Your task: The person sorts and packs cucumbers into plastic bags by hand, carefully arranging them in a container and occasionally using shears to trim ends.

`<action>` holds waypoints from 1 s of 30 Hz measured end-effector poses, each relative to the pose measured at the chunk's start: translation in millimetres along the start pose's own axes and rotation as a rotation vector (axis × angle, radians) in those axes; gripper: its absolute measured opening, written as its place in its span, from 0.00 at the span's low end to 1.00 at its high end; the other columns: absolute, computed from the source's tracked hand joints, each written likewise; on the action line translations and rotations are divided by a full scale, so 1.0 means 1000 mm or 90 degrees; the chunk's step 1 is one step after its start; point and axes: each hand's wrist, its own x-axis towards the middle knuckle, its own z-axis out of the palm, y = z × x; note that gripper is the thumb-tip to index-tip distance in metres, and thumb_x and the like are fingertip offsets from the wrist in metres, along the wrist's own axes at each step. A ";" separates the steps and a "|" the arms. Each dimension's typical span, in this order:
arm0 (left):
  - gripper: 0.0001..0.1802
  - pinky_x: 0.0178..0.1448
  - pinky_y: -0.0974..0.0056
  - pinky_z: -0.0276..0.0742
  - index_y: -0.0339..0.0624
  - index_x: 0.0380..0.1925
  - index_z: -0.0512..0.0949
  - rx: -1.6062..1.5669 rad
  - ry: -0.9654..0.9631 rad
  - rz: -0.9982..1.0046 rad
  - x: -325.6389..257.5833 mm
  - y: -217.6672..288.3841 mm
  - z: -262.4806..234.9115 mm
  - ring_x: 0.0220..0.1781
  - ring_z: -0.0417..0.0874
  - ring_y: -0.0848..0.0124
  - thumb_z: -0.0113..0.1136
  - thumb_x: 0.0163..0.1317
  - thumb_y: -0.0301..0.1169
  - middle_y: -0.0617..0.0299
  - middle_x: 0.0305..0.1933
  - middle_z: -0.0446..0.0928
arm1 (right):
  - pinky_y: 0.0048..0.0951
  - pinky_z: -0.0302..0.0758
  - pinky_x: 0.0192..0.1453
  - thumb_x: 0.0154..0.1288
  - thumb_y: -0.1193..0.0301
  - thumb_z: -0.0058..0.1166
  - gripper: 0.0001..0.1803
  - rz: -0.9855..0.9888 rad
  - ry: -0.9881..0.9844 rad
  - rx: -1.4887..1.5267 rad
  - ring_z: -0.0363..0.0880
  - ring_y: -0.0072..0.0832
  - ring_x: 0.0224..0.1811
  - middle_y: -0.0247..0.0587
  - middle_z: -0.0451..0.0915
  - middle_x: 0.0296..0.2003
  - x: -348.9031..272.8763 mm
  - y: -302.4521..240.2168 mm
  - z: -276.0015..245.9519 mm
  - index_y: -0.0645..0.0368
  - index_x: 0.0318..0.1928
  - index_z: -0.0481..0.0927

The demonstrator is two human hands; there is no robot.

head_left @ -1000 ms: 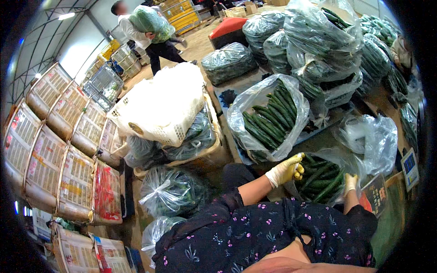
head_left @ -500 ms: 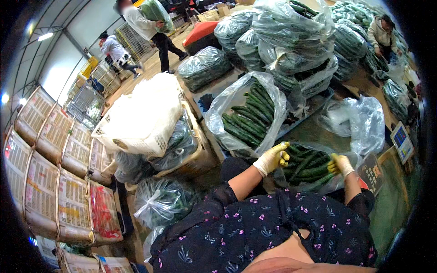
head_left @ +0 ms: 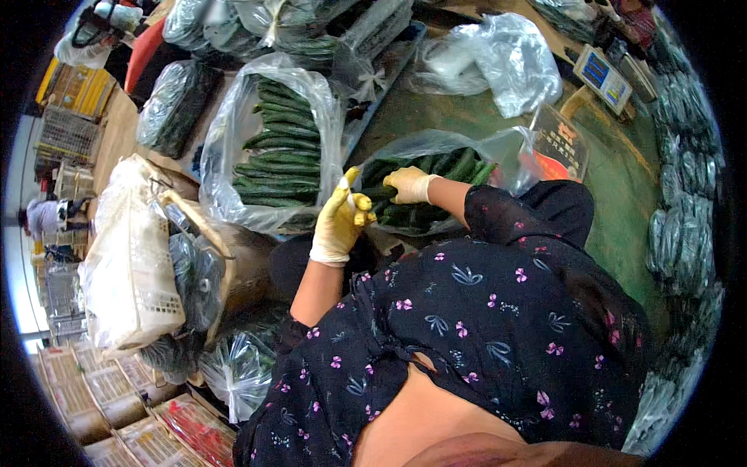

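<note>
Now both gloved hands, left hand [head_left: 340,222] and right hand [head_left: 410,184], grip cucumbers [head_left: 424,183] lying slantwise.

Dark green cucumbers [head_left: 424,187] heaped lengthwise inside an open clear plastic bag [head_left: 498,152].

- Left of the open cucumber bag [head_left: 436,187], a fuller clear bag [head_left: 272,148] crowds close.
- Right of it, bare green floor [head_left: 622,179] leaves room.

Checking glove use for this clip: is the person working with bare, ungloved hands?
No. Both the left hand and the right hand wear yellowish gloves while at the open bag of cucumbers.
</note>
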 end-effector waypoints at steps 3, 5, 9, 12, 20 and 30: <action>0.33 0.34 0.65 0.74 0.39 0.63 0.59 -0.020 0.039 -0.025 0.005 0.002 0.005 0.17 0.69 0.75 0.52 0.60 0.43 0.60 0.27 0.75 | 0.41 0.73 0.49 0.50 0.68 0.52 0.27 0.015 -0.168 -0.095 0.76 0.42 0.49 0.47 0.78 0.47 -0.021 -0.004 -0.022 0.53 0.55 0.72; 0.34 0.32 0.66 0.74 0.38 0.63 0.58 -0.007 0.037 -0.033 0.006 0.004 0.006 0.17 0.69 0.76 0.52 0.60 0.43 0.60 0.27 0.75 | 0.40 0.74 0.49 0.48 0.71 0.50 0.27 0.019 -0.247 -0.118 0.77 0.40 0.50 0.47 0.78 0.48 -0.025 0.011 -0.011 0.53 0.54 0.74; 0.36 0.32 0.67 0.75 0.38 0.64 0.57 0.023 0.020 -0.026 0.006 0.003 0.008 0.16 0.69 0.76 0.53 0.59 0.44 0.60 0.27 0.75 | 0.41 0.74 0.49 0.50 0.72 0.53 0.18 0.186 -0.093 -0.175 0.77 0.42 0.50 0.46 0.79 0.45 -0.021 0.060 -0.018 0.56 0.44 0.80; 0.36 0.34 0.66 0.75 0.39 0.63 0.58 0.012 0.010 -0.030 0.002 0.006 0.007 0.17 0.70 0.76 0.54 0.59 0.44 0.59 0.28 0.75 | 0.41 0.75 0.47 0.50 0.75 0.53 0.13 0.261 0.029 -0.131 0.79 0.44 0.46 0.49 0.81 0.41 -0.018 0.066 -0.032 0.58 0.39 0.82; 0.33 0.35 0.63 0.76 0.40 0.63 0.59 -0.002 0.002 -0.006 0.005 0.006 0.003 0.20 0.73 0.73 0.52 0.61 0.43 0.56 0.30 0.76 | 0.38 0.73 0.51 0.55 0.76 0.48 0.17 0.084 0.094 -0.159 0.76 0.41 0.50 0.43 0.78 0.45 -0.009 0.073 -0.011 0.48 0.45 0.79; 0.33 0.36 0.64 0.74 0.40 0.64 0.57 -0.003 -0.022 -0.021 0.011 0.003 0.001 0.20 0.71 0.73 0.49 0.62 0.44 0.56 0.31 0.76 | 0.43 0.73 0.47 0.49 0.59 0.59 0.22 -0.034 0.083 -0.100 0.75 0.42 0.47 0.40 0.77 0.42 -0.062 0.046 0.035 0.48 0.47 0.78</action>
